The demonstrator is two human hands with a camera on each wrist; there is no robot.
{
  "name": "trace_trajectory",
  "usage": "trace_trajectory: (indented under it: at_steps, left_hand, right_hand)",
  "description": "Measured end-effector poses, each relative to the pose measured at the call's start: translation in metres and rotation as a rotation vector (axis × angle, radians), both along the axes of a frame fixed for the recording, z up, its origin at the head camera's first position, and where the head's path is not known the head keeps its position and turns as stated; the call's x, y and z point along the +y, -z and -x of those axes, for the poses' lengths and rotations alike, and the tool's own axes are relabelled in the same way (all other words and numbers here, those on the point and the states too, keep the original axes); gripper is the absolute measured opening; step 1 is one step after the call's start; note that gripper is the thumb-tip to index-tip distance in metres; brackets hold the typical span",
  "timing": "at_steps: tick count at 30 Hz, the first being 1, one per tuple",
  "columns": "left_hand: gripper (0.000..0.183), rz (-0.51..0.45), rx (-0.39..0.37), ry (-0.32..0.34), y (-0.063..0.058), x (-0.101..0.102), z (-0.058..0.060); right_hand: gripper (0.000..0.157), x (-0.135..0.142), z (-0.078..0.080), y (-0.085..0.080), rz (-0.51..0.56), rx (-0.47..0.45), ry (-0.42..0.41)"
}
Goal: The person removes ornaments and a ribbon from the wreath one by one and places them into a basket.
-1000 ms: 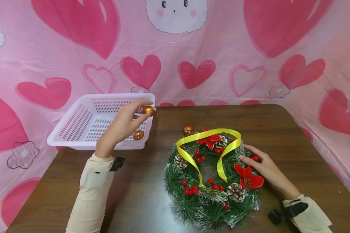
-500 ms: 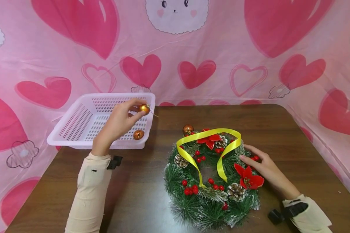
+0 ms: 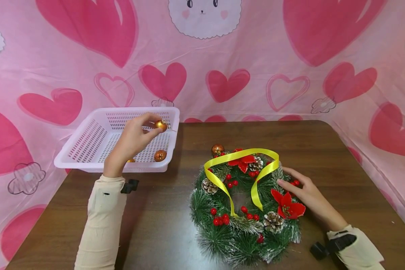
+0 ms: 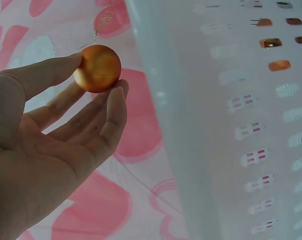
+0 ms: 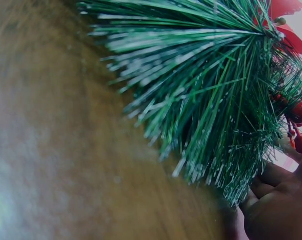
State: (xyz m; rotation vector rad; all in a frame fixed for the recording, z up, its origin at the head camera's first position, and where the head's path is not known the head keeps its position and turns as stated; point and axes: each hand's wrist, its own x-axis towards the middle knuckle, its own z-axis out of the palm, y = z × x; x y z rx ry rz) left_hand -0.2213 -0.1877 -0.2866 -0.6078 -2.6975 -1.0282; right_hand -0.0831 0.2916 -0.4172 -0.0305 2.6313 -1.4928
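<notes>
My left hand (image 3: 129, 140) pinches a gold Christmas bauble (image 3: 161, 125) between thumb and fingertips, over the right part of the white plastic basket (image 3: 98, 165). From its cap trails a thin hanging thread, which the left wrist view also shows. On the right, my right hand (image 3: 312, 198) holds the outer edge of a green Christmas wreath (image 3: 216, 243), thumb on top and fingers at the side. Red berries, pinecones and red flowers decorate the wreath. A yellow ribbon (image 3: 246, 152) loops across it. The right wrist view shows frosted needles (image 5: 191, 90) hiding part of the fingers.
Inside the basket lie a copper bauble (image 3: 160, 155) and a gold one (image 3: 131, 160), partly hidden by my left wrist. Another copper bauble (image 3: 218, 150) sits at the wreath's far edge. A pink heart-patterned cloth (image 3: 202, 56) hangs behind the brown wooden table (image 3: 162, 225).
My left hand has moved left with the gold bauble, from the basket's right rim to over its inside. A gold bauble beneath the wrist has come into view. The right hand stays put.
</notes>
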Motion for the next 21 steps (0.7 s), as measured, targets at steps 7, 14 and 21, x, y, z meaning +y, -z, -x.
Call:
trace_trajectory:
  at_steps: [7, 14, 21]
  left_hand:
    - [0.041, 0.008, -0.017, -0.007, 0.002, -0.003, 0.003]
    - [0.042, 0.008, 0.013, 0.017, 0.007, -0.003, 0.006]
    - [0.033, 0.012, -0.015, 0.021, 0.013, -0.002, 0.007]
  right_hand:
    - [0.061, 0.001, 0.000, 0.000, 0.038, -0.028, -0.002]
    - [0.060, 0.001, 0.000, 0.000, 0.045, -0.020, -0.003]
    - [0.059, 0.001, 0.000, 0.001, 0.022, -0.006, -0.001]
